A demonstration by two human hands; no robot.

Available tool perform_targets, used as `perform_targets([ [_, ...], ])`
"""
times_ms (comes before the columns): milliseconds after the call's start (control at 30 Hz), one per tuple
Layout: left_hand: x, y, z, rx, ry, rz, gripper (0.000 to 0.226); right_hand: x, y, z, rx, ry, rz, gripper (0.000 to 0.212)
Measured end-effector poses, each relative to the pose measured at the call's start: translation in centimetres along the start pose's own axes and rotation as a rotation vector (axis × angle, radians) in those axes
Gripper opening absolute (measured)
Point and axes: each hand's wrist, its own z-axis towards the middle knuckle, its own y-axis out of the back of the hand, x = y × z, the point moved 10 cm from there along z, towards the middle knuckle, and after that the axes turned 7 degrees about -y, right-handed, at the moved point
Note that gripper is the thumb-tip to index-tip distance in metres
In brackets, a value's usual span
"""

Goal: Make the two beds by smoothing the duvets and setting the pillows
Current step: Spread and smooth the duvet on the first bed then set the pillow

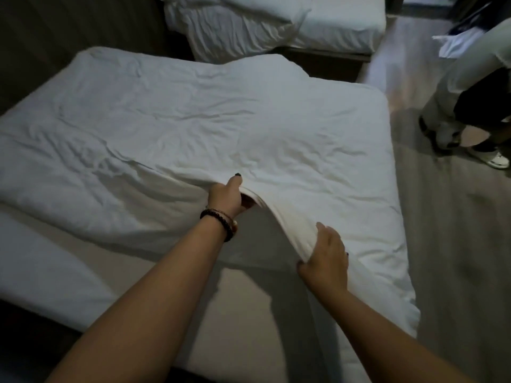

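No brand, label or writing could be read anywhere in the view. You reached both bare arms forward over the near bed (235,299) from the 6 o'clock edge. Your left hand (225,199), with a dark beaded bracelet (221,222) on its wrist, was closed on the lifted edge of the crumpled white fabric duvet (193,128), thumb on top and fingers tucked under the fold. Your right hand (327,262), toward 4 o'clock of the left, gripped the same edge lower down, fingers spread over the top of the cloth and thumb beneath it. The duvet lay wrinkled across the far part of the mattress, its near edge raised between your hands, bare sheet showing below. At 12 o'clock stood the second bed (345,20) with a rumpled white duvet (235,29) heaped on it. At 2 o'clock another person's legs (464,95) stood on the pale wooden floor (456,244).
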Motion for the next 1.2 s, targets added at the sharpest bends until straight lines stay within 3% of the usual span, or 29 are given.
perform_targets([
  [67,0.7,0.1,0.6,0.015,-0.018,-0.012,0.056,-4.5,-1.2,-1.3,0.053,-0.146,0.080,0.081],
  [200,2.4,-0.8,-0.6,0.067,-0.005,-0.090,0.045,-6.7,1.9,-0.4,0.038,-0.164,0.081,0.039],
  [333,7.0,-6.8,-5.9,0.392,0.099,-0.152,0.012,-5.1,8.3,4.0,0.005,-0.121,0.110,0.030],
  [467,12.7,-13.7,-13.3,0.823,0.184,0.112,0.072,0.0,11.8,6.1,0.046,0.012,0.143,0.040],
  [567,14.7,-17.2,-18.0,1.061,0.168,0.170,0.090,4.2,12.0,6.6,0.101,0.053,0.192,0.042],
  [700,16.2,-17.7,-17.6,0.862,0.148,0.249,0.070,7.1,11.6,7.2,0.140,0.126,0.214,0.044],
  [800,15.0,-18.0,-15.0,0.706,0.057,0.357,0.050,5.9,11.7,8.2,0.194,0.162,0.279,0.043],
  [900,10.9,-19.8,-13.8,0.630,-0.090,0.309,0.023,3.0,12.3,8.7,0.287,0.234,0.391,0.052],
  [1000,7.8,-21.7,-13.8,0.502,-0.124,0.260,0.018,-1.8,14.0,8.9,0.271,0.291,0.463,0.063],
  [1100,6.5,-22.3,-13.9,0.288,-0.022,0.075,0.026,-7.8,14.8,8.4,0.230,0.371,0.421,0.069],
  [1200,4.8,-23.4,-15.0,0.110,-0.001,-0.055,0.023,-13.5,14.4,8.0,0.336,0.403,0.322,0.085],
])
